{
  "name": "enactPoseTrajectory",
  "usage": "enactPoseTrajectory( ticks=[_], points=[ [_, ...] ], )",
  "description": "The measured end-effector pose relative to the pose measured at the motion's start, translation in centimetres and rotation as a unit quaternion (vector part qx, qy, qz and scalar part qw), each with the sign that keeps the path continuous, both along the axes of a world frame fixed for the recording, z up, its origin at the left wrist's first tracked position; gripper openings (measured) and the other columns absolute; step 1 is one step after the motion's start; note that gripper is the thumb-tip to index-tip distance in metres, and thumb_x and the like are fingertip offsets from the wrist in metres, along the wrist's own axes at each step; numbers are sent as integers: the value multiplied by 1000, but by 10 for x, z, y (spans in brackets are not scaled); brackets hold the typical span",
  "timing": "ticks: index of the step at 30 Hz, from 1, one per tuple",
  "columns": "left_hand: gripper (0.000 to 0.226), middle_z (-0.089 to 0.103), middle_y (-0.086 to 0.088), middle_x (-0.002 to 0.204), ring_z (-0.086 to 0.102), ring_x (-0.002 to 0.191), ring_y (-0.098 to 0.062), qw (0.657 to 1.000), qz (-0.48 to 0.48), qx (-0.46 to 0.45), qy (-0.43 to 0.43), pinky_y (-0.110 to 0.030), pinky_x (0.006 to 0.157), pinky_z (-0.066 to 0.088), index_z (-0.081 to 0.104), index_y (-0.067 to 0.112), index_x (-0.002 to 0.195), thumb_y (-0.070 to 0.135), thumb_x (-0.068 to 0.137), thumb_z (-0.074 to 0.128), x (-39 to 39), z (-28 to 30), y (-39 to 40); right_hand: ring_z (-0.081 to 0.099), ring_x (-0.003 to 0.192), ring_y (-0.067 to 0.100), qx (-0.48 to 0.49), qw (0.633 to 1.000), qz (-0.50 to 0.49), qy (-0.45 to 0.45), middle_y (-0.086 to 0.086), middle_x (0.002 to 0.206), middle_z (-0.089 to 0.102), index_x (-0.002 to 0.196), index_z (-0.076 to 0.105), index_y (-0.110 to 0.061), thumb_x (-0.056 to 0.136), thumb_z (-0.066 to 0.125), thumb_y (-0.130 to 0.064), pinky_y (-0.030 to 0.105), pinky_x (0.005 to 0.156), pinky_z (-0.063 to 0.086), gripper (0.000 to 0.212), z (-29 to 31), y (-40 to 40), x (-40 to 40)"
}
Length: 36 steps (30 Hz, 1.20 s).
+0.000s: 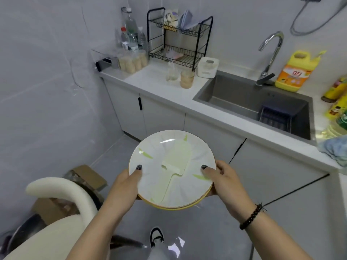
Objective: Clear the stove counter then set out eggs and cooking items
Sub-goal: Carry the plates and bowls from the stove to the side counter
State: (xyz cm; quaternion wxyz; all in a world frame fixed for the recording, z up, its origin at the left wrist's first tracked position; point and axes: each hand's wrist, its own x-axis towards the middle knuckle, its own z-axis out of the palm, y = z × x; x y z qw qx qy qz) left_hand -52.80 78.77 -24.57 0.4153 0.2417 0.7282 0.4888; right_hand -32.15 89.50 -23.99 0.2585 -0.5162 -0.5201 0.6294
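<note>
Plates: stack of plates (180, 186) held in front of you above the floor, short of the counter (234, 126), level with a slight tilt; top plate white with pale green marks, yellow rim showing beneath.
Spatula: pale green spatula (176, 166) lies flat on the top plate, blade toward the counter, handle pointing back at you.
Left hand: your left hand (124, 186) grips the left edge of the stack, thumb clamped on the top rim, other fingers curled under and hidden.
Right hand: your right hand (223, 177) grips the right edge, thumb pressed on the top rim, fingers wrapped below; bead bracelet (250, 216) on that wrist.
Counter: white, runs from upper left to right edge, cabinets under it.
Sink: grey sink (234, 94) set in the counter, tap (270, 53) behind it, dark basket (277, 117) inside at its right end.
Rack: black wire rack (178, 36) at the back of the counter, bottles (131, 34) and jars to its left, two glass jars in front, white box (207, 67) just beside it.
Soap: yellow jug (294, 72) right of the tap.
Cloth: blue cloth (334, 149) on the counter's right end.
Chair: cream chair (62, 192) at lower left, cardboard boxes behind it.
Eggs: cannot tell, none made out.
</note>
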Motion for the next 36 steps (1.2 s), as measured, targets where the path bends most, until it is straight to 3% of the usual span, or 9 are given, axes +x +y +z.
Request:
enactPoseTrajectory(
  ticks=[3,10,16,19,21,26,30,32,36],
  points=[
    [26,75,3,91,70,78,-11,1000,9,-5,-3,-15,52,49,67,23,100,32,102,42,-43,-3,46,71,69,26,-4,1000,4,0,25,96,68,106,60,-5,94,55,-13,35,57,56,15,-5,46,-40],
    [27,75,-1,92,71,80,-16,1000,-5,-14,-14,-20,53,51,66,20,103,35,101,44,-145,-1,155,70,79,32,-6,1000,17,-21,29,104,64,111,59,-7,95,54,-14,37,59,58,18,-4,147,-139],
    [25,76,-8,89,71,83,-28,998,37,-1,-54,-40,73,60,69,16,98,34,97,52,-215,5,237,62,78,43,-5,1000,22,-15,37,107,58,110,59,-4,87,58,-23,65,70,53,30,-1,229,-213],
    [21,75,-7,90,70,82,-25,997,48,4,-65,-38,70,59,69,18,99,31,96,54,-241,7,276,69,75,29,4,1000,23,2,24,100,69,109,61,-1,96,52,-9,43,59,59,18,-6,270,-241],
    [20,76,-3,85,70,79,-22,996,57,5,-72,-32,64,56,70,18,94,30,96,54,-260,3,306,70,77,31,-12,1000,10,5,31,107,62,110,55,9,95,54,-10,36,56,58,24,-15,302,-259],
    [27,72,-17,98,68,81,-28,995,71,-15,-66,-39,71,58,66,8,103,31,94,56,-304,-15,386,66,90,45,-16,1000,-9,-1,37,115,54,106,54,9,93,57,-11,42,58,60,24,-42,390,-305],
    [43,71,-13,96,66,80,-25,991,94,-35,-83,-33,63,53,66,13,105,49,82,60,-339,-28,454,67,85,41,-32,999,-18,-11,31,105,63,98,61,-4,93,57,-12,40,57,59,10,-52,454,-349],
    [49,68,-11,92,62,77,-23,989,106,-47,-94,-30,61,49,66,14,105,54,78,58,-356,-38,485,66,86,46,-42,999,-23,-26,34,105,60,99,58,3,93,56,-11,41,57,60,15,-58,484,-369],
    [31,65,-7,86,57,72,-19,985,114,-54,-121,-28,61,46,62,16,101,46,92,56,-383,-52,535,65,91,47,-58,996,-53,-31,31,108,60,97,60,-2,94,54,-11,41,59,60,10,-68,528,-406]
  ],
)
